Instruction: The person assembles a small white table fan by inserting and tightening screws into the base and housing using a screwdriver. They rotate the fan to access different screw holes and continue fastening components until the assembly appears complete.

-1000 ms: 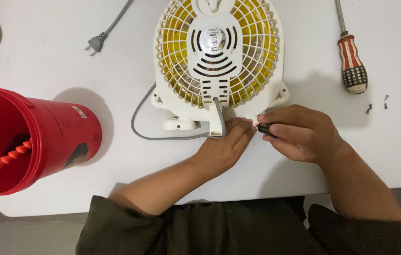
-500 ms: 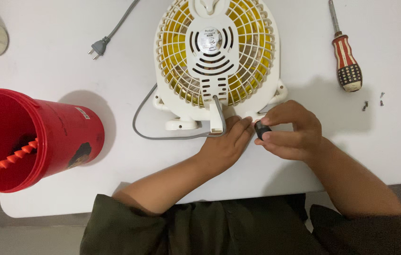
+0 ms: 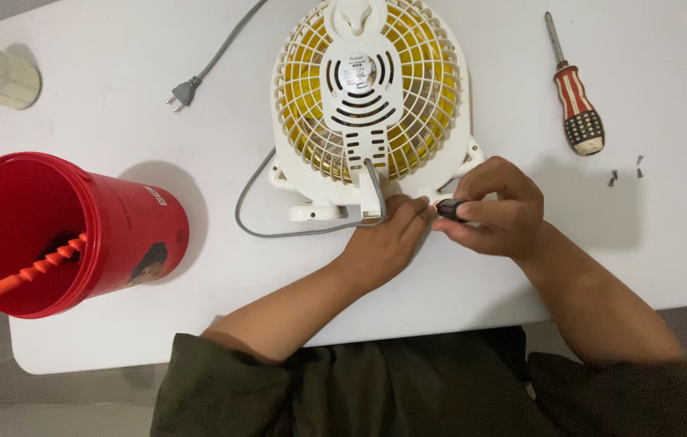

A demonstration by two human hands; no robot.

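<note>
Step in hand: fastener work at lower rim of round white-and-yellow plastic desk fan [image 3: 368, 105], lying grille-up on white desk [image 3: 117, 89].

Right hand [image 3: 496, 209] pinched shut on small dark tool [image 3: 450, 210], probably short screwdriver.

Left hand [image 3: 382, 239] fingers together, pressing fan base, not gripping.

Fan at 11 o'clock from right hand, touching.

Next move calls for steady tip alignment.

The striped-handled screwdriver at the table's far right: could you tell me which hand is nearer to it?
Right. The right hand lies just below-left of the screwdriver; the left hand sits farther left, against the fan base.

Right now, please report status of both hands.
Left hand steadies white-and-yellow plastic fan. Right hand grips small black tool at its base. Nothing between.
</note>
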